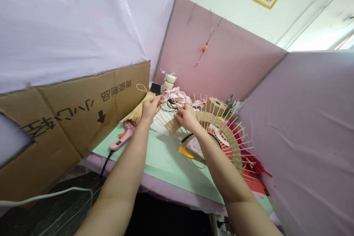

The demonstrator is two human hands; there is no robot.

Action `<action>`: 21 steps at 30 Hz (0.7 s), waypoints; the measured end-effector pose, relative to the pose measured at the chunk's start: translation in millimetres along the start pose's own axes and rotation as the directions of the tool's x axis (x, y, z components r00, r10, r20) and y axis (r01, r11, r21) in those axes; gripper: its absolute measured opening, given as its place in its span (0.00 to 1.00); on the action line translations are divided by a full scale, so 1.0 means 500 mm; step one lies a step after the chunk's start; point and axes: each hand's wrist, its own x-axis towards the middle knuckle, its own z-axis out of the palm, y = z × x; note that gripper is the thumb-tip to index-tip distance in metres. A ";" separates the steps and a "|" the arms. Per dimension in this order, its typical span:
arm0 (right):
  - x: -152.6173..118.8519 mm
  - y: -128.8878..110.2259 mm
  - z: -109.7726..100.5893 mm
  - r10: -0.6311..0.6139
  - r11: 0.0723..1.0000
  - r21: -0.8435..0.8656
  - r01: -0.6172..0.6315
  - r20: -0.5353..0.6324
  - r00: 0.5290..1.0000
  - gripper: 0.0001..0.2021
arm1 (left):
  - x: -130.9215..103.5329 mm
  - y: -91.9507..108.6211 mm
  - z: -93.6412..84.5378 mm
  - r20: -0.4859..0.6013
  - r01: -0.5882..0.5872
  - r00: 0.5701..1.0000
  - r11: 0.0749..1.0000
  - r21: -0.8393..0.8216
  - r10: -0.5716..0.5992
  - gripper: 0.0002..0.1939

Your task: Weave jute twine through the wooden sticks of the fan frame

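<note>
As my forearms reach up from the bottom of the frame, the arched band of woven tan cord threaded on pale slender sticks point(235, 143) sits right of centre, partly under my right arm. My right hand point(188, 118) bends over the band's left end with fingers curled; I cannot tell whether they close on a stick or only steady it. Left of it, my left hand point(151, 108) is pinched at thumb and fingertips, on something too fine for me to make out. I judge this to be weaving at that end, and the next move to call for a taut strand and evenly spread sticks. Nearest around the work, a yellow tassel point(186, 152) lies below the band, and a pink glue gun with an orange trigger point(123, 139) rests left of centre on the pale green tabletop point(159, 158). Farther up, a bundle of straw-coloured sticks point(135, 113) crowds my left hand, and crumpled pink fabric point(179, 95) behind could snag the stick tips. Beyond stand a white bottle point(168, 84) and a dusty-pink partition point(235, 48).
</note>
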 end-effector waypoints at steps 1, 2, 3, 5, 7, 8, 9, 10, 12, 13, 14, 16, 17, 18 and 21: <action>0.000 0.000 -0.001 0.003 1.000 0.001 -0.003 0.001 1.000 0.09 | 0.000 0.000 0.000 0.003 -0.020 1.000 1.000 0.003 0.020 0.14; 0.001 0.000 -0.001 0.006 1.000 0.001 -0.006 -0.001 1.000 0.09 | 0.000 0.000 0.000 0.005 -0.038 0.999 0.999 0.005 0.038 0.14; 0.001 0.001 -0.002 0.008 1.000 0.001 -0.008 -0.005 1.000 0.09 | -0.001 0.001 -0.001 0.005 -0.049 0.999 0.999 0.006 0.049 0.13; 0.003 0.004 -0.003 0.007 1.000 0.004 -0.007 -0.020 1.000 0.09 | -0.003 0.002 -0.002 0.001 -0.050 0.999 0.999 0.011 0.050 0.13; 0.004 0.009 -0.004 0.005 1.000 0.016 -0.004 -0.050 0.999 0.09 | -0.005 0.005 -0.003 -0.015 -0.030 0.999 0.999 0.019 0.031 0.12; 0.005 0.012 -0.004 0.002 1.000 0.027 0.000 -0.070 0.998 0.09 | -0.006 0.006 -0.004 -0.027 -0.016 1.000 1.000 0.020 0.017 0.11; 0.006 0.015 -0.005 0.000 0.999 0.040 0.004 -0.088 0.996 0.09 | -0.007 0.008 -0.005 -0.040 0.003 0.999 1.000 0.019 -0.002 0.11; 0.006 0.018 -0.006 -0.001 0.999 0.052 0.007 -0.103 0.995 0.09 | -0.008 0.008 -0.006 -0.053 0.026 0.998 1.000 0.014 -0.025 0.12; 0.007 0.023 -0.009 0.003 0.997 0.071 0.006 -0.126 0.992 0.09 | -0.008 0.007 -0.008 -0.074 0.082 0.994 0.997 0.010 -0.081 0.14; 0.008 0.025 -0.011 0.008 0.997 0.079 0.002 -0.137 0.991 0.09 | -0.007 0.005 -0.009 -0.074 0.110 0.991 0.994 0.017 -0.109 0.16; 0.008 0.026 -0.013 0.014 0.997 0.083 -0.001 -0.150 0.989 0.09 | -0.006 0.002 -0.010 -0.067 0.132 0.989 0.991 0.033 -0.130 0.18; 0.010 0.030 -0.018 0.024 0.996 0.088 -0.008 -0.188 0.982 0.09 | -0.004 -0.004 -0.013 -0.043 0.135 0.990 0.987 0.091 -0.132 0.19; 0.011 0.032 -0.019 0.029 0.996 0.089 -0.010 -0.205 0.978 0.09 | -0.004 -0.006 -0.014 -0.031 0.109 0.994 0.985 0.136 -0.106 0.19; 0.012 0.033 -0.020 0.031 0.996 0.091 -0.012 -0.218 0.975 0.09 | -0.004 -0.008 -0.015 -0.020 0.066 0.998 0.979 0.194 -0.063 0.19; 0.012 0.038 -0.019 0.033 0.996 0.092 -0.012 -0.229 0.973 0.09 | -0.011 -0.003 -0.017 0.018 -0.107 0.994 0.890 0.443 0.111 0.21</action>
